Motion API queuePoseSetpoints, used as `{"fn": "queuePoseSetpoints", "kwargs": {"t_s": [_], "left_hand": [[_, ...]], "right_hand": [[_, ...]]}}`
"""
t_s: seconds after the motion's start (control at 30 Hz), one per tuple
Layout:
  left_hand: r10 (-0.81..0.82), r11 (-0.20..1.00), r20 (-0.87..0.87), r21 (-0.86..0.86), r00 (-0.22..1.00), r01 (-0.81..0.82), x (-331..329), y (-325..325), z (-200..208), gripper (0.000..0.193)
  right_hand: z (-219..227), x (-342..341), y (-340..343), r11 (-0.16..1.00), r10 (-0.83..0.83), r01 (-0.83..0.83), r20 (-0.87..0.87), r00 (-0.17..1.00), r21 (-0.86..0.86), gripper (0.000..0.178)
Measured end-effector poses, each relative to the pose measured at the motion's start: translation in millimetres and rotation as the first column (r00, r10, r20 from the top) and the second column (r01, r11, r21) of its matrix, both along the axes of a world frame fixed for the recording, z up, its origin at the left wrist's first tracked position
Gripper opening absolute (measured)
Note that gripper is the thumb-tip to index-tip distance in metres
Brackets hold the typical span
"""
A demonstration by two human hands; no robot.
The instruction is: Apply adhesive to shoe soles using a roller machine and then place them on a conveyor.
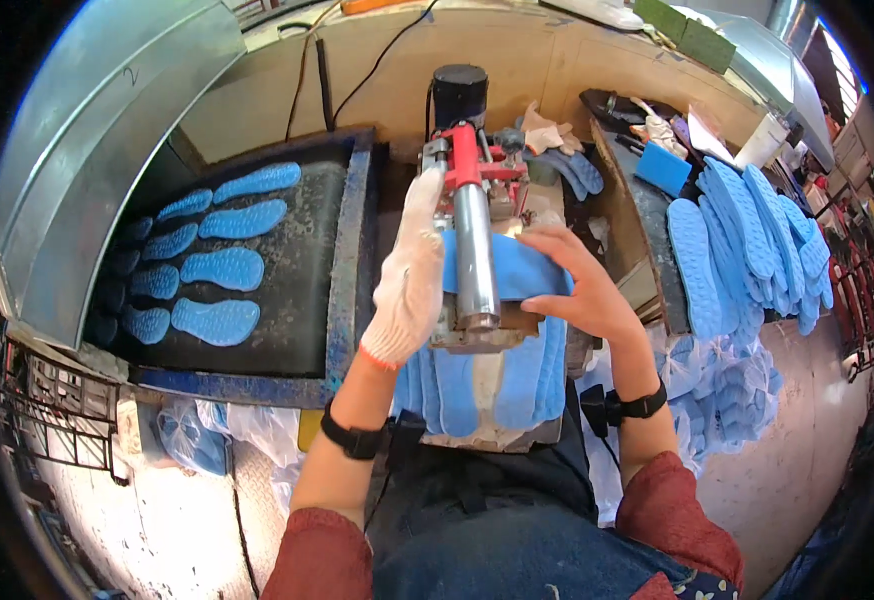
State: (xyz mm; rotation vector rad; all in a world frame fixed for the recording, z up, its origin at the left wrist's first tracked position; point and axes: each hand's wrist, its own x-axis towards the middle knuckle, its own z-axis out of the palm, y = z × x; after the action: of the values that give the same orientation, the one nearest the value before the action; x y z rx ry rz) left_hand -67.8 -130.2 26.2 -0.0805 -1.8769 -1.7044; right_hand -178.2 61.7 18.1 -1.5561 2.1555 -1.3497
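Note:
A blue insole (527, 268) lies crosswise under the steel roller (475, 250) of a small machine with a red bracket (464, 150). My right hand (587, 285), bare, grips the insole's right end, fingers along the far edge and thumb at the near one. Flat along the roller's left side lies my left hand (412, 270) in a white knit glove, its fingers stretched out toward the red bracket and its palm edge against the insole's left end. Just below the machine, more blue insoles (454, 390) lie in stacks on a board close to my body.
On the left, a dark conveyor bed (302, 270) with a blue metal frame carries several blue insoles in rows under a sheet-metal hood (107, 130). A pile of insoles (757, 230) covers the right table, beside a blue box (662, 168). Filled plastic bags (727, 395) stand below.

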Motion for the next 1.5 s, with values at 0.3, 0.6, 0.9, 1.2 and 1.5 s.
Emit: {"fn": "queuePoseSetpoints", "kwargs": {"t_s": [0.3, 0.6, 0.9, 1.2, 1.5], "left_hand": [[0.160, 0.987, 0.055, -0.011, 0.986, -0.159, 25.3, -32.5, -96.2, 0.050], [-0.221, 0.640, 0.337, 0.758, 0.915, -0.124, 97.5, 0.7, -89.1, 0.064], [0.261, 0.305, 0.396, 0.832, 0.881, -0.464, 114.5, -26.0, -25.8, 0.056], [0.656, 0.688, 0.457, -0.035, 0.601, -0.725, 103.0, -129.7, -123.7, 0.046], [0.438, 0.831, 0.133, 0.316, 0.889, -0.457, 115.8, -49.0, -42.4, 0.058]], "right_hand": [[-120.5, 36.9, 43.9, 0.800, -0.259, 0.595, 0.848, 0.462, -0.080, 0.020], [-212.2, 75.3, -32.5, 0.936, -0.284, 0.238, 0.158, 0.946, 0.260, 0.041], [-187.1, 82.6, -57.4, 0.865, -0.401, 0.417, -0.112, 0.909, 0.281, 0.055], [-193.2, 74.1, -29.4, 0.872, -0.391, 0.469, 0.779, 0.490, 0.143, 0.040], [-49.9, 8.2, 13.8, 0.858, -0.511, 0.454, -0.462, 0.725, -0.238, 0.047]]}}
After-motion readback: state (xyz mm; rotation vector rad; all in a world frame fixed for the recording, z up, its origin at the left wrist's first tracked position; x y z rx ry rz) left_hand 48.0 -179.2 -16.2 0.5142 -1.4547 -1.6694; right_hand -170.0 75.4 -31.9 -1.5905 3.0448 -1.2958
